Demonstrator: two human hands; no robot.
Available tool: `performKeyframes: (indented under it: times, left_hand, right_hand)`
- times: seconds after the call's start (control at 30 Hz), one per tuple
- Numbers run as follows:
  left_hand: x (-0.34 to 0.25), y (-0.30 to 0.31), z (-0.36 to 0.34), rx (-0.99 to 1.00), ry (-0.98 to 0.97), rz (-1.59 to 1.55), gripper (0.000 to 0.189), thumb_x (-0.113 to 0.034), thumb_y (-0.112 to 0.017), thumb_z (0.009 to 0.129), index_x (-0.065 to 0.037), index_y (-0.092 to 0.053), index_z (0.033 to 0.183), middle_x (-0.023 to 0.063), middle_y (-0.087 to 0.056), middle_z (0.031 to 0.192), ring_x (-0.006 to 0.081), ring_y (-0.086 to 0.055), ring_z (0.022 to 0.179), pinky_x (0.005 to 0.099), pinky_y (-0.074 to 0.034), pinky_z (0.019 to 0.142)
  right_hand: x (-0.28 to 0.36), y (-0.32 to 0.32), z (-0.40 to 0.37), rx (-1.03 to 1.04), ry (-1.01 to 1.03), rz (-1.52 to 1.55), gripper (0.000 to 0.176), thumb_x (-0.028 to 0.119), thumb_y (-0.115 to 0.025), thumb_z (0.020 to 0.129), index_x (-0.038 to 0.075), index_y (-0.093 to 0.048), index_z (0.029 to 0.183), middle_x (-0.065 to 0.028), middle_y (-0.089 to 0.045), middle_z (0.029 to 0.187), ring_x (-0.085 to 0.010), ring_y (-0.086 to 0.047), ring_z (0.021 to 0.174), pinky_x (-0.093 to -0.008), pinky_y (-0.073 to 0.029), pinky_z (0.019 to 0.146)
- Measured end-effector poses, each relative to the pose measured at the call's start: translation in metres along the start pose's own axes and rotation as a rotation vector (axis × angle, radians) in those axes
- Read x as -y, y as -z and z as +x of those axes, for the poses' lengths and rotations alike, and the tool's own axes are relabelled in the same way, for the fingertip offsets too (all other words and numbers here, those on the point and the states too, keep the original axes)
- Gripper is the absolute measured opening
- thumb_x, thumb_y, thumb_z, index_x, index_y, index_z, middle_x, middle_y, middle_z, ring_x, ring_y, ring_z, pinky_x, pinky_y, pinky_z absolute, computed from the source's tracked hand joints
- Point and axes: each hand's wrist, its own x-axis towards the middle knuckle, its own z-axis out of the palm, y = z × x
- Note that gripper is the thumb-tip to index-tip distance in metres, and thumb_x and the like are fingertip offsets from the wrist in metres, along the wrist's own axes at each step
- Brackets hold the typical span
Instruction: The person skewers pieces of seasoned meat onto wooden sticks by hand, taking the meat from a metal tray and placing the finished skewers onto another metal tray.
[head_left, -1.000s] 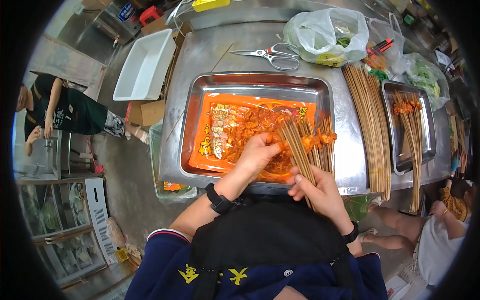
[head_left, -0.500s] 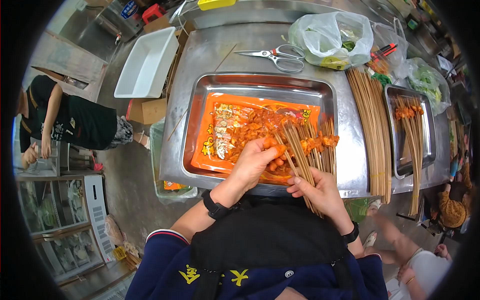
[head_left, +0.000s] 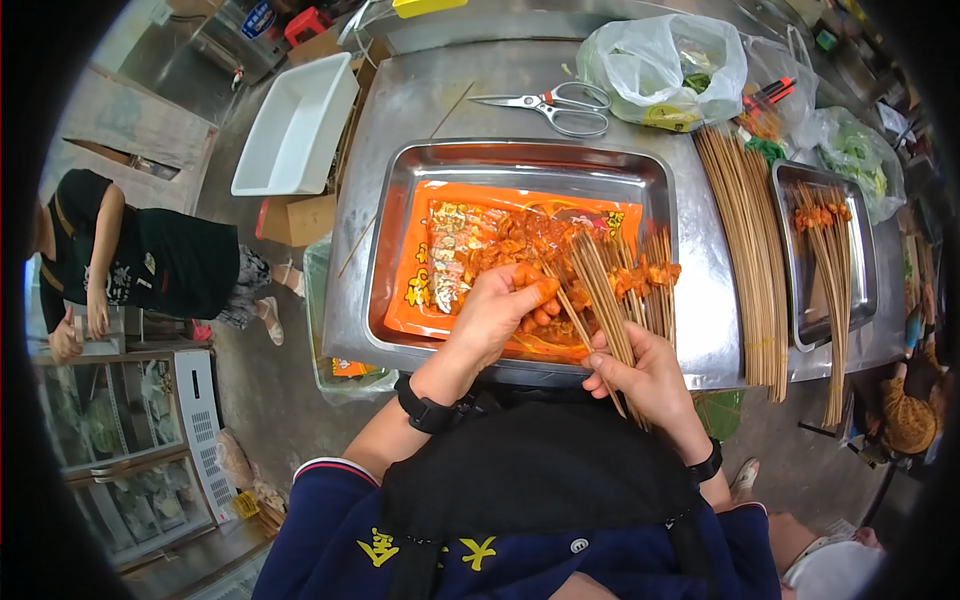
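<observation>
My left hand [head_left: 495, 315], its fingertips coated in orange sauce, is closed in a pinch on what looks like a marinated meat piece [head_left: 541, 292], partly hidden by the fingers. A single skewer's tip meets it there. My right hand [head_left: 645, 375] is wrapped round a bundle of bamboo skewers [head_left: 603, 290], tips pointing up and away. Both hands are over the near side of a steel tray [head_left: 540, 152]. Inside it lies an orange printed bag [head_left: 418, 245], opened flat, with sauced meat pieces [head_left: 535, 228] on it. Loaded skewers [head_left: 655, 285] rest at the tray's right end.
Scissors [head_left: 560, 105] lie behind the tray, beside a plastic bag of greens [head_left: 660, 75]. To the right are a long skewer stack [head_left: 745, 260] and a smaller tray [head_left: 868, 270] with loaded skewers. A white bin [head_left: 290, 130] stands left, where another person [head_left: 150, 240] is.
My left hand has shifted slightly left and my right hand slightly right. The lone skewer now stands more apart from the bundle. At lower right, another person has moved downward in view.
</observation>
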Motion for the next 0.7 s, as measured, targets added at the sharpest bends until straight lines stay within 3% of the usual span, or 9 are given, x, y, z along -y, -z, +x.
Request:
performKeyframes:
  times: [0.13,0.2,0.23,0.3,0.33,0.43,0.53,0.7]
  left_hand:
    - [-0.001,0.000,0.001,-0.005,0.030,0.050,0.012,-0.015,-0.056,0.084,-0.004,-0.058,0.087,0.0020,-0.060,0.070,0.0050,-0.053,0.058,0.0161,-0.036,0.049]
    - [0.003,-0.001,0.002,-0.133,-0.205,0.119,0.013,-0.012,-0.056,0.082,-0.001,-0.058,0.089,0.0027,-0.060,0.073,0.0070,-0.053,0.059,0.0189,-0.039,0.051]
    - [0.009,0.008,0.004,-0.134,-0.204,0.122,0.013,-0.012,-0.056,0.082,-0.001,-0.058,0.089,0.0027,-0.060,0.073,0.0070,-0.053,0.059,0.0189,-0.039,0.051]
    - [0.017,0.028,0.008,-0.205,-0.404,0.788,0.015,-0.008,-0.057,0.078,0.001,-0.059,0.090,0.0070,-0.060,0.074,0.0149,-0.055,0.062,0.0259,-0.043,0.055]
    - [0.016,0.026,0.006,-0.205,-0.403,0.791,0.015,-0.008,-0.057,0.078,0.001,-0.059,0.090,0.0070,-0.060,0.074,0.0149,-0.055,0.062,0.0259,-0.043,0.055]
    - [0.018,0.011,-0.003,-0.126,-0.555,1.324,0.019,-0.011,-0.060,0.071,-0.002,-0.060,0.088,0.0175,-0.055,0.075,0.0332,-0.054,0.074,0.0388,-0.045,0.066]
    - [0.015,-0.006,-0.003,-0.057,-0.390,1.458,0.017,-0.012,-0.059,0.071,-0.001,-0.059,0.084,0.0181,-0.056,0.077,0.0345,-0.054,0.077,0.0419,-0.044,0.066]
    - [0.016,0.004,0.001,-0.012,-0.386,1.474,0.017,-0.012,-0.059,0.072,-0.002,-0.058,0.084,0.0183,-0.055,0.073,0.0349,-0.055,0.070,0.0406,-0.044,0.062]
  right_hand:
    - [-0.003,0.003,0.000,0.005,0.006,-0.003,0.015,0.003,-0.054,0.083,-0.003,-0.050,0.096,-0.0075,-0.058,0.078,-0.0102,-0.059,0.061,-0.0209,-0.049,0.053]
    - [-0.001,0.004,-0.001,-0.022,-0.006,0.037,0.016,0.003,-0.053,0.083,-0.003,-0.050,0.098,-0.0101,-0.060,0.080,-0.0103,-0.058,0.060,-0.0211,-0.048,0.053]
    - [0.000,0.005,-0.002,-0.021,-0.006,0.041,0.016,0.003,-0.053,0.083,-0.003,-0.050,0.098,-0.0101,-0.060,0.080,-0.0103,-0.058,0.060,-0.0211,-0.048,0.053]
    - [0.000,0.006,-0.003,-0.023,-0.011,0.122,0.017,0.002,-0.053,0.083,-0.003,-0.050,0.099,-0.0118,-0.060,0.082,-0.0104,-0.057,0.059,-0.0210,-0.048,0.052]
    - [0.000,0.007,-0.002,-0.022,-0.011,0.124,0.017,0.002,-0.053,0.083,-0.003,-0.050,0.099,-0.0118,-0.060,0.082,-0.0104,-0.057,0.059,-0.0210,-0.048,0.052]
    - [-0.002,0.007,-0.001,-0.003,-0.002,0.122,0.017,0.002,-0.053,0.083,-0.003,-0.050,0.099,-0.0114,-0.060,0.082,-0.0103,-0.057,0.059,-0.0208,-0.048,0.052]
    - [-0.003,0.008,-0.001,-0.008,0.010,0.147,0.017,0.002,-0.053,0.083,-0.003,-0.050,0.098,-0.0107,-0.060,0.081,-0.0102,-0.057,0.059,-0.0209,-0.048,0.052]
    - [-0.001,0.006,-0.001,-0.012,-0.014,0.093,0.016,0.002,-0.054,0.082,-0.002,-0.051,0.097,-0.0088,-0.060,0.079,-0.0099,-0.058,0.059,-0.0207,-0.048,0.052]
